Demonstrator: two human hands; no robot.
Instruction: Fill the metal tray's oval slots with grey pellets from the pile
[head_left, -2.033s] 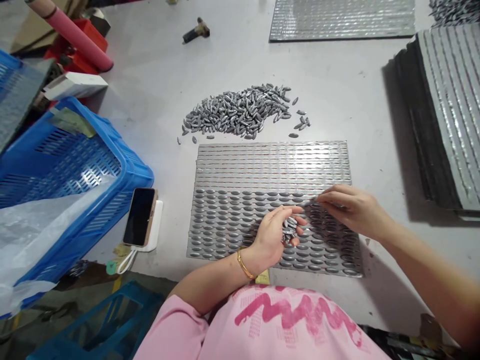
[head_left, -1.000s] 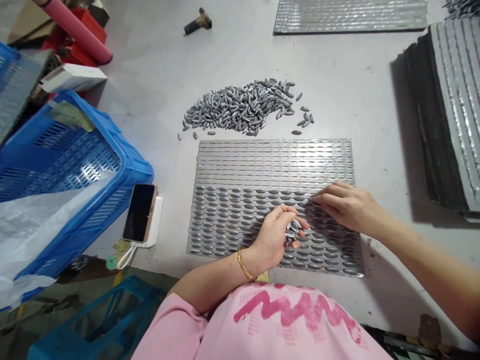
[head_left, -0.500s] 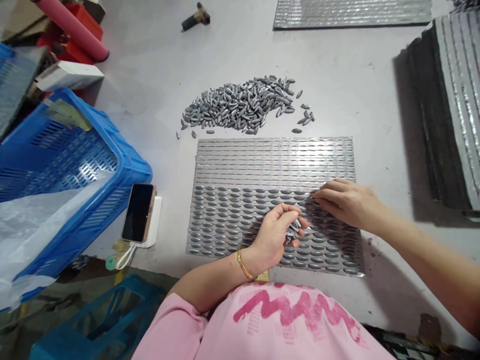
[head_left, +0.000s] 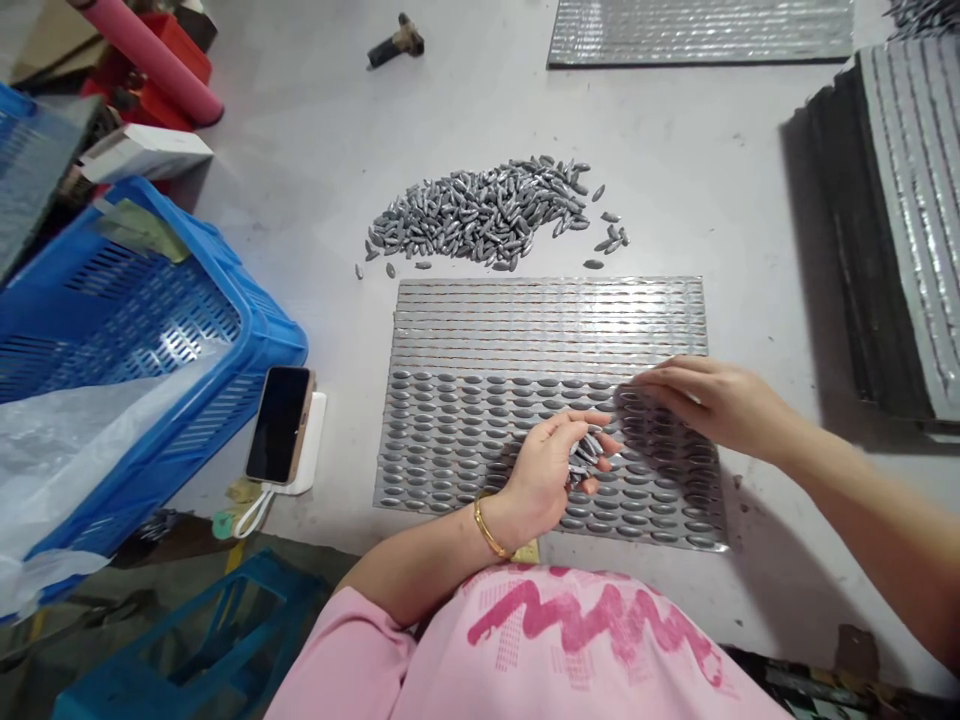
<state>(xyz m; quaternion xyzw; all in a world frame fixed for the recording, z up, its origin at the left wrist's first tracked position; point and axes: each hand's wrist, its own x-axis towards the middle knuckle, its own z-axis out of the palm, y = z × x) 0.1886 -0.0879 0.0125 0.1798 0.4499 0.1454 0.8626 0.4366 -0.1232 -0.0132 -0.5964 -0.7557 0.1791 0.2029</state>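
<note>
My left hand [head_left: 544, 475], with a gold bangle [head_left: 487, 530] on its wrist, is curled around a small bunch of silver-grey spindle-shaped pellets [head_left: 585, 458] above a metal plate [head_left: 547, 325]. My right hand [head_left: 709, 400] hovers over the plate's right side, its fingertips drawn together just above a row of seated pellets. Whether those fingertips pinch anything is hidden. The plate's lower rows hold oval pellets, while its upper part shows long ridged strips. A loose pile of the same pellets [head_left: 480, 213] lies just beyond the plate.
A blue perforated crate [head_left: 251, 310] lined with plastic sheet stands at left, with a phone [head_left: 279, 425] on a white power bank [head_left: 311, 450] beside it. A stack of plates [head_left: 892, 230] stands at right, and another plate [head_left: 697, 30] lies at the top.
My right hand has shifted slightly up and right, and my left fingers have spread a little around the pellets. The camera view has moved slightly.
</note>
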